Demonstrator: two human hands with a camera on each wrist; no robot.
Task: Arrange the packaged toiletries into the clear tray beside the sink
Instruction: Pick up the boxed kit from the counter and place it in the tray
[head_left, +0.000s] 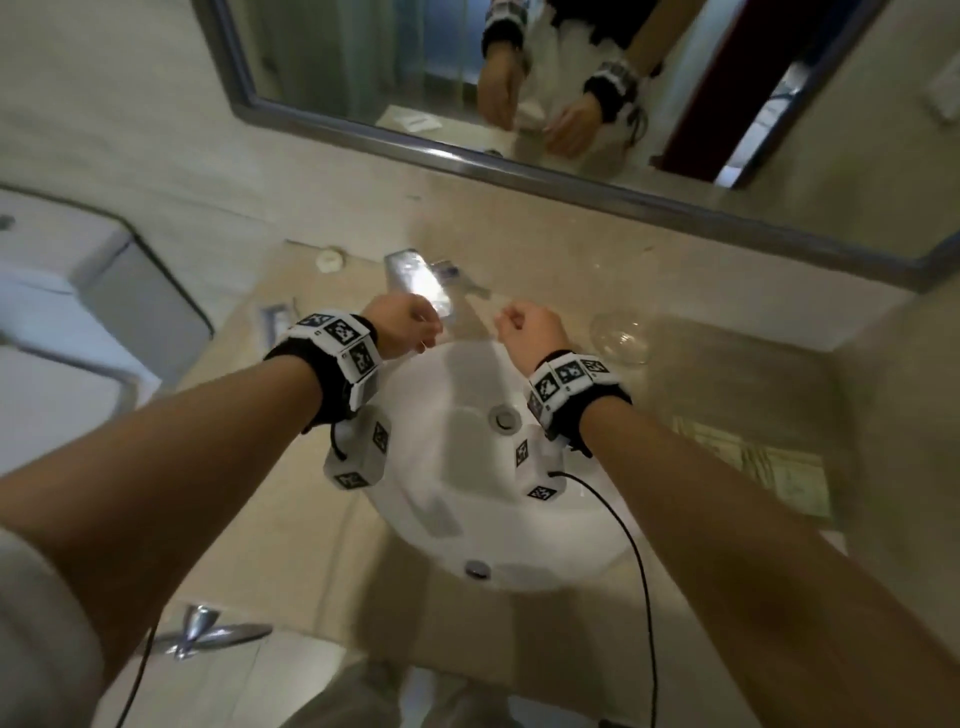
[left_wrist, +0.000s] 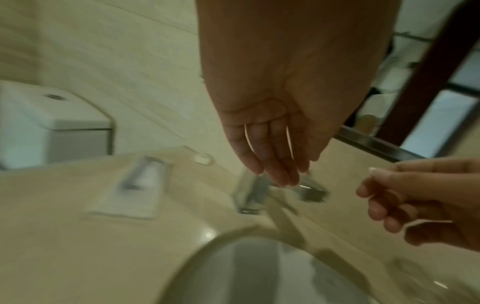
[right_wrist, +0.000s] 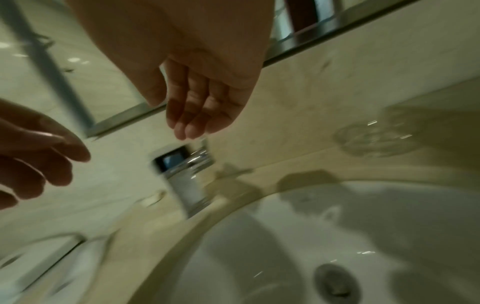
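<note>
Tabletop (head_left: 291, 525): beige stone, ran around the basin and back to the wall under the mirror; all three views were blurred
Mirror (head_left: 363, 57): metal-framed, hung above the tabletop and reflected both hands from the front
Sink (head_left: 452, 467): white round basin set into the tabletop, a drain at its middle; both forearms reached over it
Toilet (head_left: 67, 291): white, stood to the left, off the end of the tabletop
Tap (head_left: 421, 283): chrome, stood at the back rim of the sink, just beyond the fingers of both hands
Clear tray (head_left: 621, 332): a round clear glass dish on the tabletop to the right of the sink, near the right hand but apart from it; whether anything lay in it could not be told
Left hand (head_left: 402, 325): hovered over the back-left rim of the sink; the left wrist view showed its fingers (left_wrist: 275, 164) nearly straight, close together and pointing down, holding nothing
Right hand (head_left: 530, 330): hovered over the back-right rim; its fingers (right_wrist: 192, 115) hung loosely curved and relaxed, holding nothing
Flat packet (head_left: 278, 317): a white packaged toiletry with a dark strip, lay flat on the tabletop left of the sink, well apart from the clear tray
Small white item (head_left: 330, 258): a round piece on the tabletop by the back wall, left of the tap; too blurred to tell what it was
</note>
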